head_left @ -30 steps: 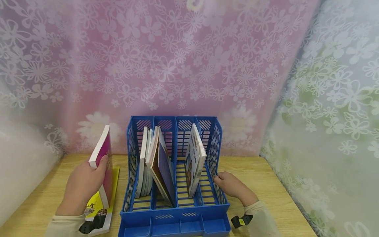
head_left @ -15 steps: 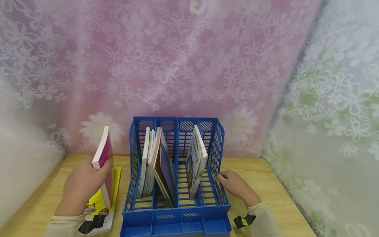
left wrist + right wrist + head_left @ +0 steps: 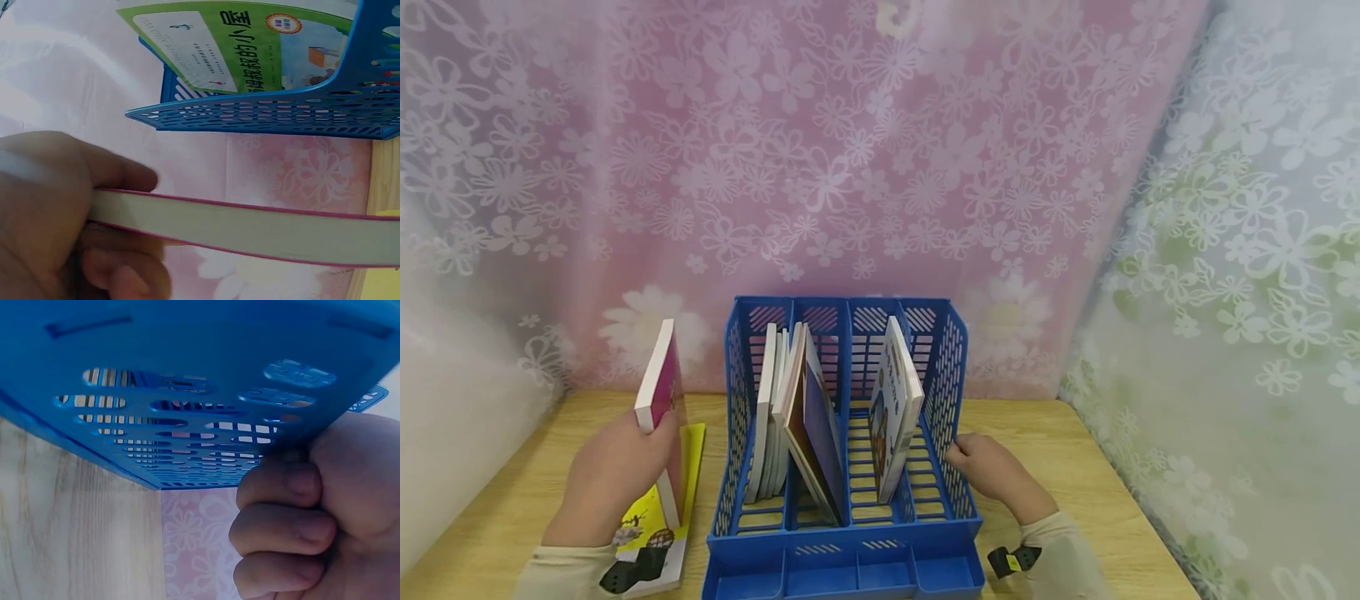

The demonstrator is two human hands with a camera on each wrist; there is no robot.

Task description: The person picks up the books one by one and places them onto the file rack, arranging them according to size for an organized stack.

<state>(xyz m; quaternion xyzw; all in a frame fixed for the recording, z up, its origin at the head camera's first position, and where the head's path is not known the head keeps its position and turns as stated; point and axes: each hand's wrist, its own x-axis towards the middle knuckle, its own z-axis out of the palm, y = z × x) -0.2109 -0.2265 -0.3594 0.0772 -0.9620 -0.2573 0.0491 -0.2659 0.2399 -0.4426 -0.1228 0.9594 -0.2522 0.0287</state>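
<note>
My left hand (image 3: 617, 479) grips a pink-covered book (image 3: 668, 392) by its near upper edge, thumb on one side and fingers on the other. The book stands upright over a yellow book (image 3: 694, 475) lying flat; whether they touch is hard to tell. In the left wrist view, its pale page block (image 3: 262, 228) runs out from the hand. A blue desktop file rack (image 3: 842, 542) stands at the centre. My right hand (image 3: 996, 471) holds the edge of its right side wall (image 3: 187, 337), with the fingers curled in the right wrist view.
Thin books (image 3: 763, 425) stand in the rack's left compartment. Beside them lean books with a purple cover (image 3: 822, 442). A white book (image 3: 895, 417) leans further right. Small trays line the rack's front. A pink flowered curtain (image 3: 850, 167) hangs behind the wooden table (image 3: 1037, 417).
The view shifts slightly. Both hands, the pink book and the rack otherwise keep nearly the same places.
</note>
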